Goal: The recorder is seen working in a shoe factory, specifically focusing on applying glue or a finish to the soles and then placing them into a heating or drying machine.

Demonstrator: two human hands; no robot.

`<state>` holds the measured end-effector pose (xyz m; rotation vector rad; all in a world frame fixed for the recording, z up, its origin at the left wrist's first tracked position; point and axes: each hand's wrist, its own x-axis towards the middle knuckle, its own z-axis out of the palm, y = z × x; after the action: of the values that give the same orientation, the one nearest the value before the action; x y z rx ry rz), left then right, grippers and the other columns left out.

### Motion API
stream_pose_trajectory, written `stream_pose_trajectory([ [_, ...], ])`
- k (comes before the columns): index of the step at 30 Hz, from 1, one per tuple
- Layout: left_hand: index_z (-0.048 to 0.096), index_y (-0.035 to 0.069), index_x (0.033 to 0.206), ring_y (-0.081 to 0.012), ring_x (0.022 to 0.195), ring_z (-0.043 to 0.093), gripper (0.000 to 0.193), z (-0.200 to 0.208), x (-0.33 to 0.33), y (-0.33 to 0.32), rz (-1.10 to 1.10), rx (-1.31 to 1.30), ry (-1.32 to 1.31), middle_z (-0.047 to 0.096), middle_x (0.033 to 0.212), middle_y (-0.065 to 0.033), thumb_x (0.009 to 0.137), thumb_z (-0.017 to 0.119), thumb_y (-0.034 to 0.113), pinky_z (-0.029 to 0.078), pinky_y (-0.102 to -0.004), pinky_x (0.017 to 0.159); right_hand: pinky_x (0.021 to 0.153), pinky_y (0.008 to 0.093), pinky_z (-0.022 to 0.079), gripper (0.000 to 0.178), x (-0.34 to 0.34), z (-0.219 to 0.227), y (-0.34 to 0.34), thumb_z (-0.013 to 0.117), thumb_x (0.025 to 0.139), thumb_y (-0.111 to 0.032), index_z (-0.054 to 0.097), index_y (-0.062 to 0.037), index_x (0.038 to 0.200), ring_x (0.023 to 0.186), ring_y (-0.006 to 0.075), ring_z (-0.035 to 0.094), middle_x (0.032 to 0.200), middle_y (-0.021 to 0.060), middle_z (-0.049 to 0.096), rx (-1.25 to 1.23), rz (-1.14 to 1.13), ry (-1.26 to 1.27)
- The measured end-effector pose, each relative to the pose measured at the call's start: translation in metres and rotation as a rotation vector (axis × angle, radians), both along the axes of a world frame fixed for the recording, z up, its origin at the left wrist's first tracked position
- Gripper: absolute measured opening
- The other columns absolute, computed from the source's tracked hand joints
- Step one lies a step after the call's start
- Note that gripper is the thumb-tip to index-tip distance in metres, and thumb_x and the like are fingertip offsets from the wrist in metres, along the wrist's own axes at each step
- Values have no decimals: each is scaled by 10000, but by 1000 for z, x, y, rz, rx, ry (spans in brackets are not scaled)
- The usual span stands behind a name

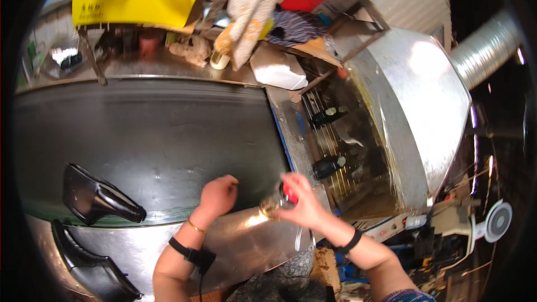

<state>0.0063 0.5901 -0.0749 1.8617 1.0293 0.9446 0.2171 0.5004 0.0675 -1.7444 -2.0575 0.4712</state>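
My right hand is wrapped round a small, clear-looking container with a red part, blurred, above the near edge of the dark belt. Left of it, my left hand is closed over the belt. A small dark bit shows at its fingertips, too small to name. A shiny black high-heeled shoe or boot lies on the belt at the left. Another black boot lies nearer, on the metal edge.
The dark belt leads right into a metal-hooded tunnel. Two dark shoes sit on rods inside its opening. A cluttered shelf with a yellow box and a cloth stands behind. A metal ledge runs in front.
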Motion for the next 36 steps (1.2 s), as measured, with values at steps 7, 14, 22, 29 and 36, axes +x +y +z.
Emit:
stream_pose_trajectory([
  [7,654,77,1011,-324,778,659,221,-24,8,-10,-500,37,237,669,829,-139,837,627,210,531,-441,671,1010,396,430,856,-54,-24,283,861,621,-333,455,30,1281,1165,367,507,1231,236,497,156,-30,-1],
  [14,628,63,1105,-281,753,654,279,-9,-12,4,-202,-61,94,659,817,-103,838,627,145,543,-391,651,1026,428,436,944,-149,-71,435,874,615,-350,422,-42,1385,1274,421,446,1356,271,456,131,-122,-35],
  [22,638,53,1077,-297,794,665,251,2,-15,12,-153,-103,-18,683,896,-118,838,629,129,548,-392,698,1111,465,336,1106,-133,-78,423,870,690,-314,175,-19,1499,1336,454,356,1473,324,243,358,-8,-115],
  [29,639,38,1090,-334,830,659,261,-2,-18,10,-47,-93,23,675,910,-153,846,625,130,533,-421,732,1079,434,388,598,-92,-55,113,729,838,-125,470,32,1354,1353,427,397,1488,285,331,-61,74,156],
  [36,534,16,1282,-393,1198,522,534,1,-24,14,212,171,101,560,1277,-223,789,697,143,434,-445,1010,928,398,504,357,-50,-24,-215,731,796,-34,637,4,1138,1126,373,613,1278,246,580,-200,-306,186],
])
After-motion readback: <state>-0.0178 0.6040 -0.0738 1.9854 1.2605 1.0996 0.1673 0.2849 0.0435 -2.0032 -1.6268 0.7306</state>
